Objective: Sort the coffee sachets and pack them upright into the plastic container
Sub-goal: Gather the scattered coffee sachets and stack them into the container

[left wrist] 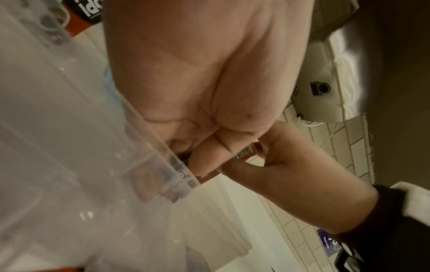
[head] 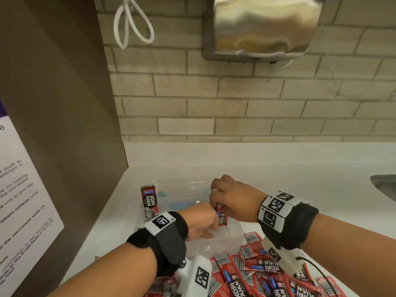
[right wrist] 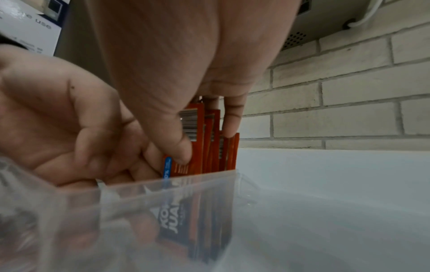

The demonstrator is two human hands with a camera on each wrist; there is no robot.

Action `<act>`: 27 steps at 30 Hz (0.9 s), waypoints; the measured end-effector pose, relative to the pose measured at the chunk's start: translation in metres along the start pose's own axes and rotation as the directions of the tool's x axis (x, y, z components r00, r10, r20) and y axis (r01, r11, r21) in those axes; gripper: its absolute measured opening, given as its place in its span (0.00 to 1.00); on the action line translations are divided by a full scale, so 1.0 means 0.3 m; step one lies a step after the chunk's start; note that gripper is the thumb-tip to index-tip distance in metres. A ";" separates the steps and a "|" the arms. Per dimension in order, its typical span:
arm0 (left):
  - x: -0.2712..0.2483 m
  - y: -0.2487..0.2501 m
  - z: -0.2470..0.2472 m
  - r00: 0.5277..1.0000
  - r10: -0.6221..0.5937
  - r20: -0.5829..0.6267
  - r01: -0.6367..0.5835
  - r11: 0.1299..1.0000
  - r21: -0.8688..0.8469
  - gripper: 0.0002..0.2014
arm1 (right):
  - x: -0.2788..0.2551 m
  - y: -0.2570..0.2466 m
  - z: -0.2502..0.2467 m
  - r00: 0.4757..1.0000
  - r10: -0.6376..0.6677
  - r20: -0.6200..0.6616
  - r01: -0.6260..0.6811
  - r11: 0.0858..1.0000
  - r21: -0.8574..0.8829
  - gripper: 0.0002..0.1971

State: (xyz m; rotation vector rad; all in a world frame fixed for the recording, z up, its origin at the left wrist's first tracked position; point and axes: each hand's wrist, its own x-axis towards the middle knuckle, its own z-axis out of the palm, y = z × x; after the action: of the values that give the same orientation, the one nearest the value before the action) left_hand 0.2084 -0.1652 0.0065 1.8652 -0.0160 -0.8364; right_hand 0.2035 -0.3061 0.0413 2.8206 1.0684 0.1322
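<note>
Both hands pinch our upright sachet bundle [right wrist: 209,139] inside the plastic container [right wrist: 291,202]: right hand [head: 233,200] aligning tops, left hand [head: 201,219] bracing against toppling

Head view, lower centre: left hand [head: 202,219] and right hand [head: 232,198] share a grip on a red sachet bundle [head: 221,216] over a clear plastic container [head: 227,234] on a white table [head: 278,168]; one sachet [head: 150,200] upright left; loose sachets [head: 263,273] heaped lower right.
</note>
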 end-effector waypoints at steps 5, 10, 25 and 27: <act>0.027 -0.007 0.029 1.000 -0.013 0.024 0.012 0.998 0.054 0.23 | -0.009 0.004 0.024 0.991 0.075 -0.114 -0.075 0.997 0.003 0.23; 0.041 -0.013 0.043 1.000 0.001 0.024 -0.005 0.991 0.133 0.24 | -0.032 -0.008 0.035 0.942 0.295 -0.157 -0.263 0.944 0.198 0.39; 0.037 -0.006 0.025 0.999 0.036 -0.026 -0.032 0.986 0.162 0.23 | -0.010 -0.028 0.101 0.774 0.570 0.275 -0.574 0.449 0.685 0.40; 0.032 -0.008 0.017 0.998 0.042 -0.037 -0.036 0.987 0.154 0.23 | -0.008 -0.032 0.104 0.762 0.581 0.287 -0.582 0.420 0.696 0.39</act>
State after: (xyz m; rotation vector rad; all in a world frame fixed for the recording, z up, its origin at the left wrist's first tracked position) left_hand 0.2118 -0.1719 -0.0017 2.0191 -0.0937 -0.7886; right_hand 0.1995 -0.3033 0.0090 3.8367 -0.0254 -0.3666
